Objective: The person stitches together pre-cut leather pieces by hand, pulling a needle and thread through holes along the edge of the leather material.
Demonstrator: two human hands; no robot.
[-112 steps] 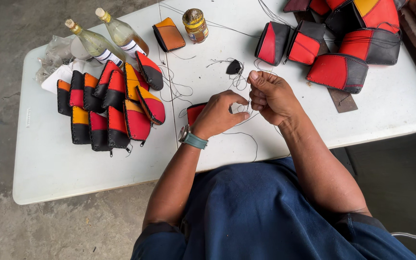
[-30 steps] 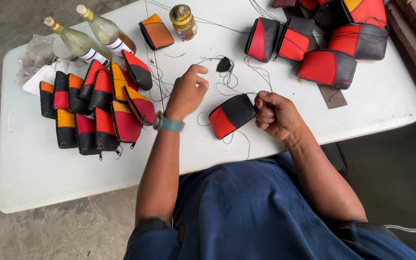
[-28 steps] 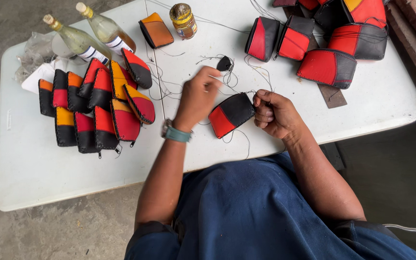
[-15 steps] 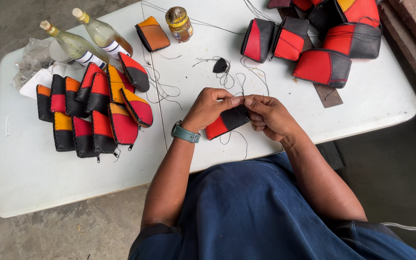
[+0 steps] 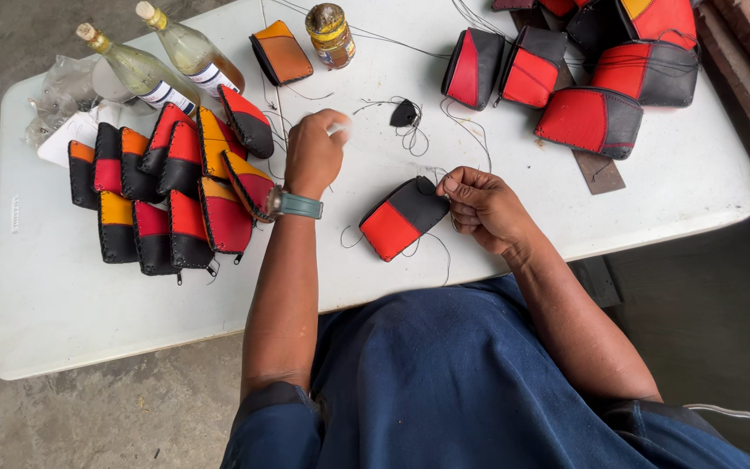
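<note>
My right hand (image 5: 482, 205) pinches the black end of a small red and black leather pouch (image 5: 399, 220), which rests on the white table (image 5: 71, 295) near its front edge. My left hand (image 5: 312, 153), with a teal watch at the wrist, is stretched out to the left of the pouch over the table. Its fingers are closed on a thin thread (image 5: 347, 236) and something small and pale at the fingertips, blurred. A loop of the thread trails from the pouch.
A pile of finished red, orange and black pouches (image 5: 167, 191) lies at the left, with two glass bottles (image 5: 167, 65) behind it. An orange pouch (image 5: 280, 52) and a small jar (image 5: 330, 35) stand at the back. Bigger red and black pouches (image 5: 592, 117) fill the back right. Loose thread (image 5: 410, 130) lies mid-table.
Half a second ago both hands were together on the pouch. Now my left hand has pulled away up and to the left, while my right hand still holds the pouch.
</note>
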